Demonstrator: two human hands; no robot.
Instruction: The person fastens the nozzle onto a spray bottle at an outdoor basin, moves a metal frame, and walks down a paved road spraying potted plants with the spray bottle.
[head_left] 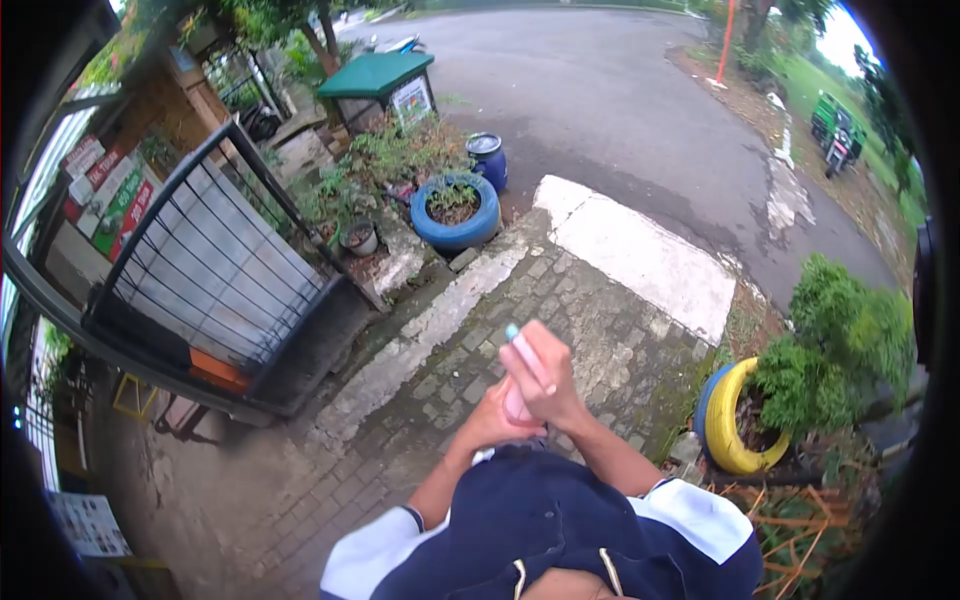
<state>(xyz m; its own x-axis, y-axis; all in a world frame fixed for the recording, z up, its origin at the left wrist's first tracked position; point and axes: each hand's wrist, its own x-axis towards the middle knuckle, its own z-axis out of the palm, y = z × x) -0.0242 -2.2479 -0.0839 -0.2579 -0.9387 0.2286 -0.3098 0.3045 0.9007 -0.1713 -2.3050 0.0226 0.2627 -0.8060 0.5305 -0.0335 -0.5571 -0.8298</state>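
Note:
In front of my chest, my two hands are close together over the paving. My right hand [548, 378] is closed around a slim pink object with a teal tip [513, 333]; the tip sticks out past the fingers, away from me. My left hand [484, 420] is just below and to the left, touching the right one. A pink surface [516, 407] shows between the hands, at the left palm; whether it belongs to the same object cannot be made out. The left fingers are mostly hidden.
A black metal gate [215, 270] stands at the left. Ahead are a blue tyre planter [455, 232], a blue barrel [487, 160] and a green-roofed box [375, 75]. A white ramp [640, 260] leads to the road. A yellow tyre planter [725, 420] stands at the right.

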